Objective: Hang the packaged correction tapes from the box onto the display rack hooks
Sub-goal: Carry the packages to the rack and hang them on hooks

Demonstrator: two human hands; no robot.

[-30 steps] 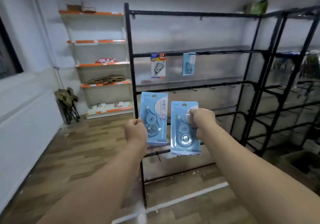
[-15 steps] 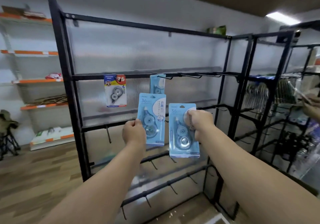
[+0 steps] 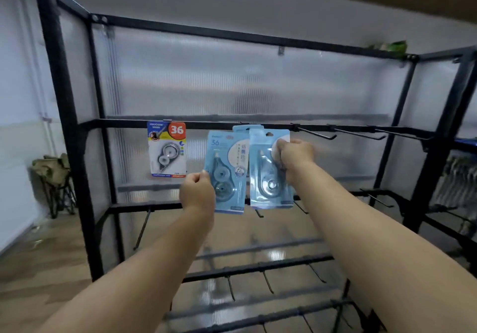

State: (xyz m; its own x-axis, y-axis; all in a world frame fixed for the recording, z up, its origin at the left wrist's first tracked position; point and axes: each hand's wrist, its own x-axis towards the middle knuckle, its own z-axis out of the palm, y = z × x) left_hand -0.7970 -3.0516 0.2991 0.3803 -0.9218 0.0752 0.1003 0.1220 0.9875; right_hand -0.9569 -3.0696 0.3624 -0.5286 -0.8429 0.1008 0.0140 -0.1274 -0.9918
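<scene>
Our left hand (image 3: 197, 193) grips the left blue pack (image 3: 227, 167) by its lower edge. Our right hand (image 3: 296, 156) pinches the right blue pack (image 3: 268, 178). Both packs are in front of the rack's middle rail (image 3: 124, 123), right of a hung pack (image 3: 167, 149).

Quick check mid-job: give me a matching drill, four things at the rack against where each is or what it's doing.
1 left hand
2 right hand
3 red-labelled pack
4 bare hooks

A hangs on the middle rail, left of both hands
B grips the left blue pack low down
C pinches the right blue pack near its top
D jut from the rail, right of both hands

Pairs: 1-B, 2-C, 3-A, 4-D
</scene>
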